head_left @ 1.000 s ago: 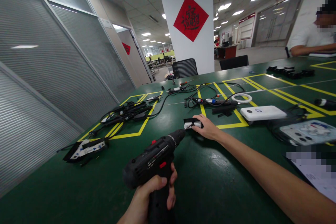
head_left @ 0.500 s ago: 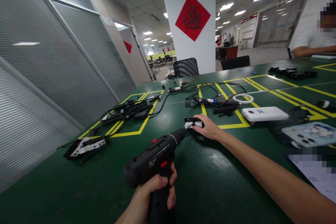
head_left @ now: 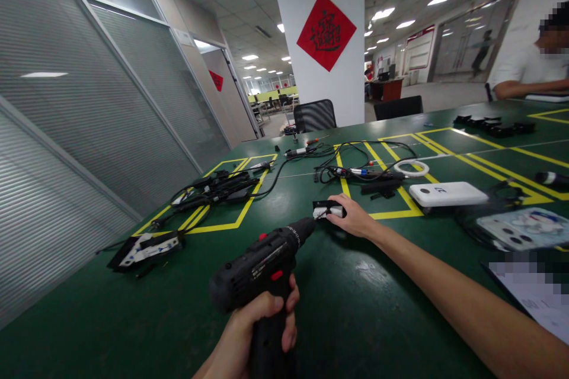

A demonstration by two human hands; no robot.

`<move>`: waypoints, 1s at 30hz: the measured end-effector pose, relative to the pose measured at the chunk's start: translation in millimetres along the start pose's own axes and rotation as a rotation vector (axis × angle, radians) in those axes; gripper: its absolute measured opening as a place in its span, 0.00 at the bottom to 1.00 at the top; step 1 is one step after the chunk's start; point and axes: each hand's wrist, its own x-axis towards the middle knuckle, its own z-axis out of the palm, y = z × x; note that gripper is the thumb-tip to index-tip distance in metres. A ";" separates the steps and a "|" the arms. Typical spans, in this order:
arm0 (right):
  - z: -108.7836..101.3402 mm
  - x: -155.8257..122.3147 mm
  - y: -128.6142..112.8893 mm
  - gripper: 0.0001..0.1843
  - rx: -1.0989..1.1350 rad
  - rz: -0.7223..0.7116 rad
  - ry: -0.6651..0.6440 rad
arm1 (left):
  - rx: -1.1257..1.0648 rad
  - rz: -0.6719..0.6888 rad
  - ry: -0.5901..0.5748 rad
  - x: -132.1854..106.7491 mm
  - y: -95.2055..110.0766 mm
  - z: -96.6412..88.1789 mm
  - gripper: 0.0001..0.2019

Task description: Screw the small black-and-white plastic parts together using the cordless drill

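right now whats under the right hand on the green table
The right hand presses down a small black and white part, which the drill tip meets. The part's right end and the table beneath are covered by the fingers.

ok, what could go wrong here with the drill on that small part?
1. The right hand pins the small black-and-white part with fingers right beside the bit of the cordless drill; a slip could hit them.
2. The left hand holds the drill alone at a low angle, so the bit may cam out.
3. The part sits unclamped on the green table and could spin.
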 end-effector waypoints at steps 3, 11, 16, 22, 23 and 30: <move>-0.4 -0.3 0.0 0.22 -0.002 -0.008 -0.001 | -0.002 -0.002 -0.001 0.1 -1.0 -0.1 0.10; -0.4 0.4 0.1 0.23 -0.008 0.005 -0.012 | -0.005 0.015 -0.034 0.8 -1.0 -0.8 0.11; -1.4 0.0 0.3 0.24 0.000 0.001 -0.018 | -0.018 0.005 -0.045 0.8 -3.1 -2.4 0.10; -1.5 -0.4 0.2 0.24 0.001 0.004 -0.019 | -0.002 0.005 -0.037 0.3 -4.5 -2.4 0.10; -1.3 -0.2 0.3 0.24 -0.002 0.003 -0.018 | -0.002 0.005 -0.037 0.3 -4.2 -2.2 0.10; -0.5 0.8 1.0 0.22 0.001 0.021 -0.018 | -0.009 0.004 -0.039 0.3 -3.1 -2.3 0.09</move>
